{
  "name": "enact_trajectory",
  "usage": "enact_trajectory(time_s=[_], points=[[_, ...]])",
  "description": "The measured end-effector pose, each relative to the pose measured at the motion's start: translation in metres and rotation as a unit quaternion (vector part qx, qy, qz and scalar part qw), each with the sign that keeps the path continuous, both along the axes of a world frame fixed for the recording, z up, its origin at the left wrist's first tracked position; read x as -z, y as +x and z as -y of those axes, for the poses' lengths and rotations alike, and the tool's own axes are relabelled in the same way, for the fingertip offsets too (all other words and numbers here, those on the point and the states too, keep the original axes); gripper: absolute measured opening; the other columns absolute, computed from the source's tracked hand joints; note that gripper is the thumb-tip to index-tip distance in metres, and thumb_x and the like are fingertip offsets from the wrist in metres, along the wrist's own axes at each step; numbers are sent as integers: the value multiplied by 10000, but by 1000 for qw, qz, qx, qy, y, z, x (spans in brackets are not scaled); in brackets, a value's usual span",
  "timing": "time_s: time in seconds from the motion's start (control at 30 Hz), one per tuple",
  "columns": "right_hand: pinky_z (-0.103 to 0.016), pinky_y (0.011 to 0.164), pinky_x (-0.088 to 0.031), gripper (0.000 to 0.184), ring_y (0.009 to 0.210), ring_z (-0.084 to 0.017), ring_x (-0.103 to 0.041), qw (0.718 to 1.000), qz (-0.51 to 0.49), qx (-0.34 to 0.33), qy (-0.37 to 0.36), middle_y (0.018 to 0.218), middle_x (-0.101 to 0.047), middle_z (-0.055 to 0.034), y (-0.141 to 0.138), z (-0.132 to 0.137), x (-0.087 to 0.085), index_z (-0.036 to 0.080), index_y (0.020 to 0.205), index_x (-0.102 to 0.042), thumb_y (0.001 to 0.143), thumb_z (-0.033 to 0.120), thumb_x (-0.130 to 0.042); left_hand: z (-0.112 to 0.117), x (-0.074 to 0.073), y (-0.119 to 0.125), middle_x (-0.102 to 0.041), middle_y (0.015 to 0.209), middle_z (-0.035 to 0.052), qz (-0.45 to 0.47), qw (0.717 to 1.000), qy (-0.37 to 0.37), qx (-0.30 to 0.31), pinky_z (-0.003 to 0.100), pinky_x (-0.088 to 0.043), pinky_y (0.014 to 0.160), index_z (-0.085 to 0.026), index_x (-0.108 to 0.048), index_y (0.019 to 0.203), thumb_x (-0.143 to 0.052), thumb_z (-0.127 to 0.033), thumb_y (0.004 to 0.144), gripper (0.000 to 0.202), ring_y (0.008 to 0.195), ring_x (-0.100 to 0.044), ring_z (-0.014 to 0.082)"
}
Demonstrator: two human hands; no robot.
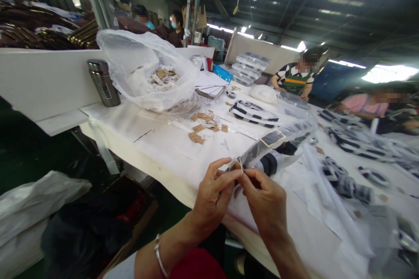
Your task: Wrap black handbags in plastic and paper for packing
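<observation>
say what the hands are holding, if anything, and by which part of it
The left hand and right hand together hold a thin white string by its lower visible part; anything else between them is too hidden to tell.

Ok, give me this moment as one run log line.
left hand: pinching white string | right hand: pinching same string | table: brown tags, open plastic bag, metal flask

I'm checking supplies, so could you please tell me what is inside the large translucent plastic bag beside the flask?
Inside the plastic bag are small brown tags among white strands, seen through its open mouth; whatever lies beneath them is covered.
</observation>
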State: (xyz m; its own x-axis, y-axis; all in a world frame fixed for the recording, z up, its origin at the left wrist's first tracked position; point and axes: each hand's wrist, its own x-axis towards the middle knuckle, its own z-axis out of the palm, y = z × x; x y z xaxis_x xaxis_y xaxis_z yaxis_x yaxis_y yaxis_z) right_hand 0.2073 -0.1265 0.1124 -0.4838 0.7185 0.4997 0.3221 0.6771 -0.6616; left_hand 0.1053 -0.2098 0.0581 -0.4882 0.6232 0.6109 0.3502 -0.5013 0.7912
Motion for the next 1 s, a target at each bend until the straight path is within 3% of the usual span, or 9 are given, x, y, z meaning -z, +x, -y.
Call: enact_trajectory(time_s=[0.13, 0.23, 0.3, 0.4, 0.5, 0.63, 0.83, 0.93, 1.0], points=[[-230, 547, -508, 242, 565, -144, -636, 996, -42, 14, -75, 706, -721, 10, -1, 4, 5, 228, 857, -746, 859, 455, -662, 5, 1, 9, -480, 1396, 90, 81, 995, -56, 26, 212, -582, 593, -351, -541, 1341, -497, -220, 978, 388, 985, -650, 183], [-222, 521, -515, 234, 550, -137, -628, 992, -58, 3, -109, 723, -727, 8, 0, 4, 5, 228, 890, -754, 843, 444, -678, 1, -9, 4, -444, 1448, 105, 243, 964, -99, 52, 225, -581, 506, -344, -387, 1421, -596, -294, 926, 539, 811, -671, 151], [-224, 528, -531, 240, 558, -138, -636, 990, -61, -20, -122, 757, -739, 1, 2, 2, 4, 228, 921, -755, 840, 440, -679, -4, -16, -6, -466, 1425, 119, 307, 939, -123, 92, 228, -562, 460, -292, -404, 1384, -668, -330, 868, 581, 728, -658, 135], [-257, 585, -570, 263, 603, -156, -670, 989, -53, -53, -128, 842, -754, -21, 8, 0, 6, 220, 991, -736, 849, 432, -669, -10, -24, -21, -614, 1188, 98, 291, 934, -141, 153, 216, -528, 467, -173, -604, 1033, -718, -359, 814, 309, 667, -624, 125], [-271, 595, -576, 302, 610, -156, -673, 994, -43, -45, -94, 882, -751, -31, 12, 2, 8, 216, 1114, -683, 869, 391, -652, -8, -27, -26, -653, 1026, 55, 207, 968, -107, 89, 244, -537, 625, -168, -619, 783, -703, -304, 832, 167, 738, -630, 140], [-235, 534, -528, 362, 518, -127, -613, 999, -5, -44, 28, 734, -723, 2, 10, 8, -1, 214, 1234, -644, 893, 334, -624, 1, -29, -20, -677, 972, 52, 73, 996, -39, -26, 306, -499, 860, -207, -673, 775, -669, -224, 874, 100, 961, -631, 197], [-241, 567, -521, 264, 608, -154, -685, 993, 85, -41, 66, 826, -767, -4, -1, 1, -12, 248, 1101, -712, 882, 272, -566, 9, -24, -23, -680, 921, 40, 69, 997, -24, -33, 282, -480, 813, -212, -670, 780, -645, -210, 899, 121, 888, -637, 176], [-269, 643, -538, 263, 714, -183, -719, 992, 91, -14, 92, 914, -775, -13, -2, -3, -10, 258, 1067, -723, 877, 250, -542, 9, -17, -27, -660, 950, 37, 129, 991, -19, -18, 284, -490, 798, -204, -645, 772, -668, -249, 888, 127, 893, -632, 179], [-259, 604, -531, 294, 644, -166, -695, 993, 85, -29, 72, 841, -766, -4, -1, -2, -10, 254, 1127, -704, 875, 266, -554, 8, -13, -27, -651, 957, 35, 190, 981, -28, 11, 282, -504, 768, -194, -621, 770, -671, -281, 888, 154, 876, -637, 179]])
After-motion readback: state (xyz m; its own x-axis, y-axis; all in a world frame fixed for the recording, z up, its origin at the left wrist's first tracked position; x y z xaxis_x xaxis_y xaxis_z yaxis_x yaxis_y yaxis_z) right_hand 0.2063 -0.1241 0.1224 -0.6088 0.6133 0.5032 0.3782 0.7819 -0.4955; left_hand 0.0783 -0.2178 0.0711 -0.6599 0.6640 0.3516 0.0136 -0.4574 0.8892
